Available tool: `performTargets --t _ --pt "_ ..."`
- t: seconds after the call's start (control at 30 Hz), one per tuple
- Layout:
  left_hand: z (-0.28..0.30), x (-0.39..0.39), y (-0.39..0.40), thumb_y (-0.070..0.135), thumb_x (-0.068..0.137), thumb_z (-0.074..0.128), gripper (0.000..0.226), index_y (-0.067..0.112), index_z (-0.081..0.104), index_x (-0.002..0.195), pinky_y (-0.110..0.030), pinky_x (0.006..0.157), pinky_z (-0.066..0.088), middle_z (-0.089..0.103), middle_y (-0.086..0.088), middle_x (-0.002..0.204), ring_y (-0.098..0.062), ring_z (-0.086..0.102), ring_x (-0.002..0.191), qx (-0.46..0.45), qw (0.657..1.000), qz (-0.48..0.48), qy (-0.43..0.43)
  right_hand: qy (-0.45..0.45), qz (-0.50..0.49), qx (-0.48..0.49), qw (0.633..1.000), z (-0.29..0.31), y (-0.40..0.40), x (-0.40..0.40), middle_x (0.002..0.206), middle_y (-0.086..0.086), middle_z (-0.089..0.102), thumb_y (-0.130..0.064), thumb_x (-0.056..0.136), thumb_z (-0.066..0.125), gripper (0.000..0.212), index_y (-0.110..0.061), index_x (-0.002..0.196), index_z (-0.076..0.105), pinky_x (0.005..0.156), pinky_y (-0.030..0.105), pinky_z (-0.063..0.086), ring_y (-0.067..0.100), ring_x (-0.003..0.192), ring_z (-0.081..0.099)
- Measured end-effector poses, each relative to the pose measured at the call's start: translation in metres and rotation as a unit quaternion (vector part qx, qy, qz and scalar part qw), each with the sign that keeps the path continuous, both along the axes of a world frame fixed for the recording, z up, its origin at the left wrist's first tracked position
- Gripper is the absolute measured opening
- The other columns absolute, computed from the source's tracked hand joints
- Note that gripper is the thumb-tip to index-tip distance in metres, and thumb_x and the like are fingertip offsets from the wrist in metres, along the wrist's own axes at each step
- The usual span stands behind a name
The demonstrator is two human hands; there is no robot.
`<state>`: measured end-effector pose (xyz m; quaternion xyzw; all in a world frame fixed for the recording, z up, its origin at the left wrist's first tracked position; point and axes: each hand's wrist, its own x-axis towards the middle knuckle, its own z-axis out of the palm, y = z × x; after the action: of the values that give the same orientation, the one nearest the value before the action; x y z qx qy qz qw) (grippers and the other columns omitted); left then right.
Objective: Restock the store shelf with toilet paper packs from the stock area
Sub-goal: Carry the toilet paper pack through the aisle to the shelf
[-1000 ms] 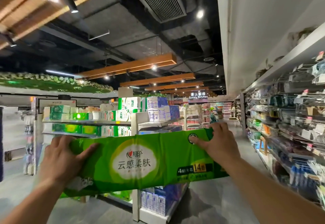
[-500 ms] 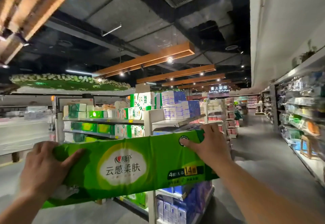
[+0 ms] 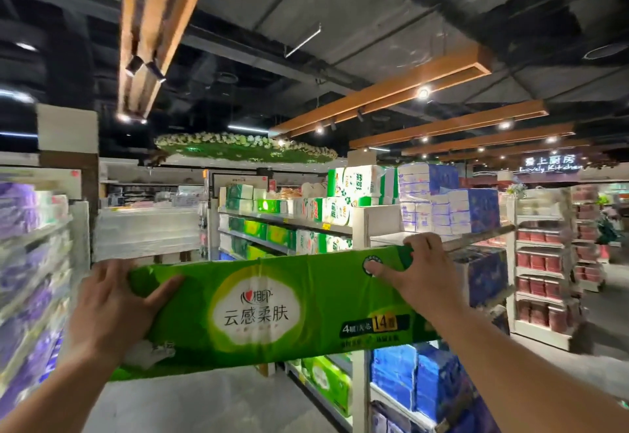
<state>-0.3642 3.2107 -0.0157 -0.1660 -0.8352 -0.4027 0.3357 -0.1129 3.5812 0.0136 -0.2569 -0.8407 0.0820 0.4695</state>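
While the pack [image 3: 258, 310] is lying level, left hand [image 3: 109, 306] and right hand [image 3: 418, 276] fingers [image 3: 377, 267] are clamping its ends.

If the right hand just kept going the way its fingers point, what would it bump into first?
The right hand already grips the end of the green toilet paper pack, fingers pointing up and left. Beyond the pack's top edge, the white shelf end panel looks nearest in that line, though depth is hard to judge.
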Motion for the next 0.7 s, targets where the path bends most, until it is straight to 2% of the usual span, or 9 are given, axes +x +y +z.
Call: performTargets --t 0.1,0.23,0.37,0.47,0.7 --pt "-0.005 -0.028 0.013 0.076 0.070 0.063 0.063 0.021 0.054 0.100 -0.047 0.087 0.043 0.044 -0.001 0.103 -0.024 0.044 0.098 0.001 1.000 0.014 0.012 0.008 0.023 -0.007 1.000 -0.008 0.022 -0.048 0.118 0.000 0.039 -0.098 0.059 0.048 0.102 -0.016 0.119 0.051 0.088 0.042 0.049 0.025 0.109 0.047" --pt "-0.012 -0.075 0.036 0.065 0.069 0.071 0.061 0.014 0.054 0.099 -0.046 0.090 0.041 0.050 -0.011 0.110 -0.026 0.045 0.100 0.037 0.999 0.007 0.014 0.009 0.039 -0.016 0.999 -0.019 0.047 -0.116 0.117 -0.002 0.040 -0.096 0.059 0.052 0.102 -0.015 0.121 0.053 0.085 0.040 0.048 0.025 0.111 0.048" --pt "-0.015 -0.148 0.049 0.071 0.070 0.066 0.058 0.022 0.048 0.093 -0.052 0.086 0.047 0.053 -0.011 0.106 -0.036 0.054 0.100 0.010 0.999 0.020 0.023 0.015 0.049 -0.028 0.998 -0.025 0.066 -0.188 0.113 -0.005 0.037 -0.092 0.059 0.057 0.098 -0.017 0.123 0.053 0.081 0.036 0.042 0.025 0.112 0.048" --pt "-0.010 -0.211 0.060 0.078 0.070 0.062 0.062 0.024 0.049 0.098 -0.046 0.079 0.047 0.050 -0.005 0.107 -0.029 0.051 0.099 -0.009 0.999 0.027 0.020 0.023 0.051 -0.039 0.998 -0.023 0.079 -0.244 0.119 -0.001 0.043 -0.092 0.058 0.058 0.099 -0.018 0.124 0.053 0.084 0.039 0.047 0.026 0.112 0.050" --pt "-0.005 -0.343 0.083 0.078 0.069 0.062 0.066 0.021 0.051 0.100 -0.041 0.071 0.044 0.047 -0.005 0.105 -0.026 0.048 0.095 -0.033 0.998 0.035 0.041 0.036 0.044 -0.037 0.998 -0.028 0.110 -0.376 0.111 -0.006 0.040 -0.103 0.053 0.048 0.099 -0.025 0.114 0.051 0.086 0.043 0.050 0.025 0.106 0.051"
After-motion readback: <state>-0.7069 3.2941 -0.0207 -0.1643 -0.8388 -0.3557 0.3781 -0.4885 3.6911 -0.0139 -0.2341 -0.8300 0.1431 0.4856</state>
